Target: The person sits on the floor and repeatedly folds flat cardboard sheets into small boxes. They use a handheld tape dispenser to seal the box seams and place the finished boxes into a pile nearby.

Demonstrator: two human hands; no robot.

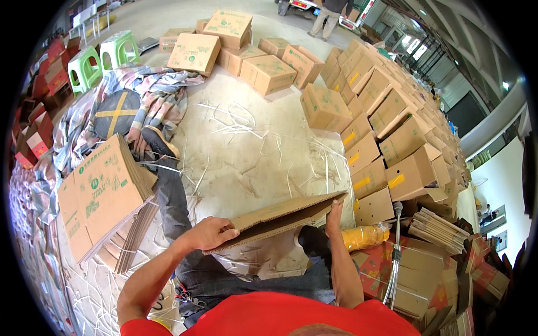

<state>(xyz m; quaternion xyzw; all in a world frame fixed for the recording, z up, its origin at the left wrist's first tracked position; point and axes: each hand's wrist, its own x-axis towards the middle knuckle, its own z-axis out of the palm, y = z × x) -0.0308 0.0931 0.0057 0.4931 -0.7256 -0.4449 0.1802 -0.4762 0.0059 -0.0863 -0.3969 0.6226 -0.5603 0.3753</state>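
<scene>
A brown cardboard carton (269, 218), partly opened out from flat, spans the space above my lap. My left hand (214, 233) is closed on its left end, fingers curled over the edge. At the opposite end my right hand (334, 218) presses against the edge with its fingers mostly behind the board. A gap shows between the carton's two long panels. Beside my left leg stands a pile of flattened cartons (98, 196) with green printing.
Formed cartons are stacked in a tall wall (386, 134) on the right, and several boxes (266, 73) sit ahead. White straps (235, 123) litter the floor. A yellow plastic bottle (361, 237) and metal stand (395, 257) are near my right arm. Green stools (119, 49) stand far left.
</scene>
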